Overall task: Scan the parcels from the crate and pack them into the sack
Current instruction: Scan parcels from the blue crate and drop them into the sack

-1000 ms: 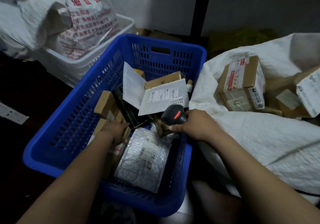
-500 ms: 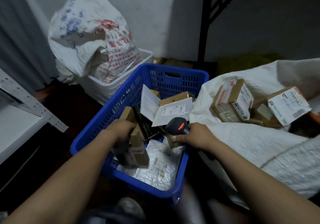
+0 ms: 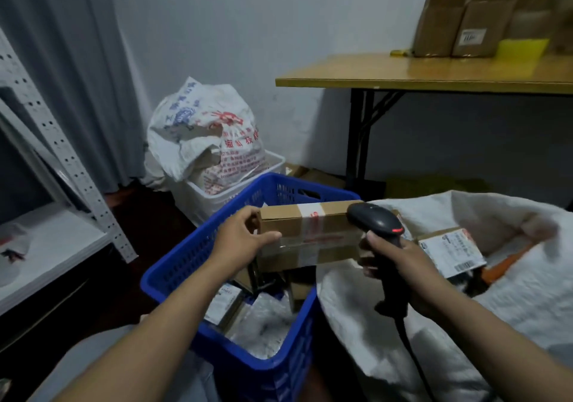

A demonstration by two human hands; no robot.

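Left hand [image 3: 240, 240] grips the long cardboard parcel [image 3: 310, 234] by its end, up above the blue crate [image 3: 223, 280], while the right hand [image 3: 400, 265] wraps the scanner [image 3: 376, 223] beside it, probably hunting the label before the sack [image 3: 511, 308].

We face a pale grey wall [image 3: 263, 29] in dim light. A grey curtain [image 3: 71, 75] hangs far left, beside a white perforated metal shelf rack [image 3: 74, 165]. Far right stands a wooden desk [image 3: 356, 72] on black legs, open cardboard boxes [image 3: 465, 20] on it. The floor [image 3: 148, 228] is dark.
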